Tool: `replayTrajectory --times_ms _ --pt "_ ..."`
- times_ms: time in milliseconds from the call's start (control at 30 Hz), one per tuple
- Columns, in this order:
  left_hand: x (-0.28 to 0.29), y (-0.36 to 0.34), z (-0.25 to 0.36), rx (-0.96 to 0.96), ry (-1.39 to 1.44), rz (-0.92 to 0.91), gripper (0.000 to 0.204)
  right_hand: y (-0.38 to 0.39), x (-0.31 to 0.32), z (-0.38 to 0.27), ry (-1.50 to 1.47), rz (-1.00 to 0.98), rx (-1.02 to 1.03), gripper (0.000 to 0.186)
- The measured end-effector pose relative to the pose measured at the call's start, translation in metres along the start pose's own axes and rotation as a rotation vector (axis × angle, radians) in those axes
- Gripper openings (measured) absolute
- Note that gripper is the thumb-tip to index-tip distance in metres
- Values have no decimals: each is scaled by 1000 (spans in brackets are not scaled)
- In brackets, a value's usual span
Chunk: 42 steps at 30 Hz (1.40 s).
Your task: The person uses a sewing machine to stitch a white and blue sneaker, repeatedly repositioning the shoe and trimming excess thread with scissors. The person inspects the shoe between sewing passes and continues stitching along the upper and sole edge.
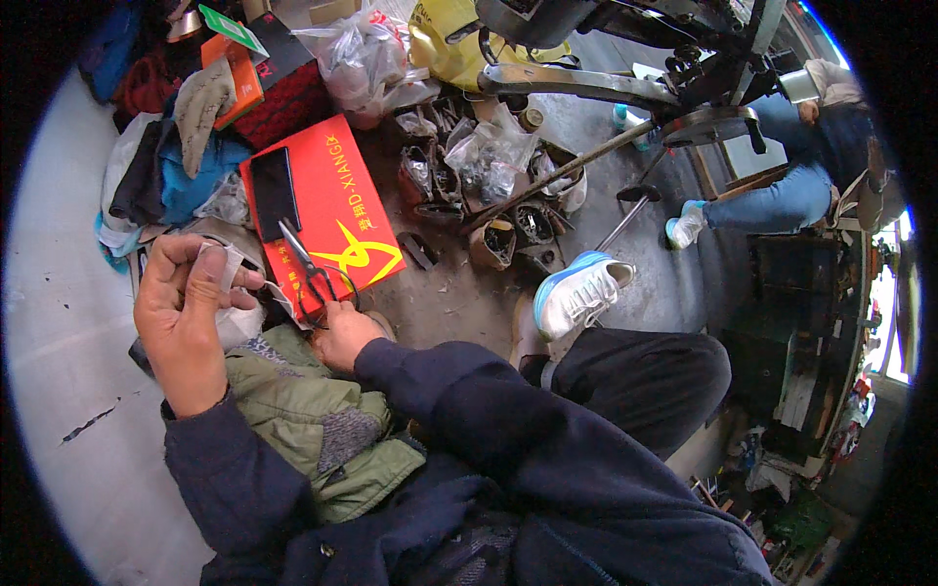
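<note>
Raised at the left, my left hand (186,317) is closed, pinching a small white strip (231,266) between thumb and fingers. My right hand (346,337) is closed at the dark looped handles of a pair of scissors (313,273); its fingertips are partly hidden. The scissors' blades point away from me, over a red box (337,186) with yellow printing. A flat black piece (275,193) lies on the box, beside the blade tips. Below my hands, an olive-green garment (303,410) with grey fleecy patches rests on my lap.
Piled cloths (186,176) lie at the left by a pale wall (68,322). Several small containers and clear plastic bags (493,156) stand on the floor beyond the box. A metal machine (625,88) stands at the far right, near another person's jeans-clad leg (782,200). A white-and-blue shoe (583,298) is ahead.
</note>
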State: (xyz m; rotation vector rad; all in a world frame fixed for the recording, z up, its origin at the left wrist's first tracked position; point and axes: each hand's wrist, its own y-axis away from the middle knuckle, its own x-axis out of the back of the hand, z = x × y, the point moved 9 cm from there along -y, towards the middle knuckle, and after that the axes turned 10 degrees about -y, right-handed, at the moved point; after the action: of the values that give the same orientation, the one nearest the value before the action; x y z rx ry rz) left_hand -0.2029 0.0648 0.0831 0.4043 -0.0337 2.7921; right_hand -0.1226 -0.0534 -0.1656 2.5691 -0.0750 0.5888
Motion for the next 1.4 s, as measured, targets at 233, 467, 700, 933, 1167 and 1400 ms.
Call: replayTrajectory --times_ms 233,467,700,933,1167,1400 --pt "1 1 4 -17 33 40 14 -22 -15 8 31 -94 -129 53" --pt "-1 4 7 -5 -6 16 19 -25 -27 44 -318 56 -272 66" --pt "-1 3 15 -49 -74 76 23 -14 3 46 -282 111 -210 44" --pt "-4 8 21 -41 43 90 23 -16 -5 52 -216 72 -210 51" --pt "2 3 17 -2 -52 145 27 -24 -15 53 -583 81 -222 74" --pt "9 1 -4 13 95 116 23 -13 17 48 -406 -115 -291 52"
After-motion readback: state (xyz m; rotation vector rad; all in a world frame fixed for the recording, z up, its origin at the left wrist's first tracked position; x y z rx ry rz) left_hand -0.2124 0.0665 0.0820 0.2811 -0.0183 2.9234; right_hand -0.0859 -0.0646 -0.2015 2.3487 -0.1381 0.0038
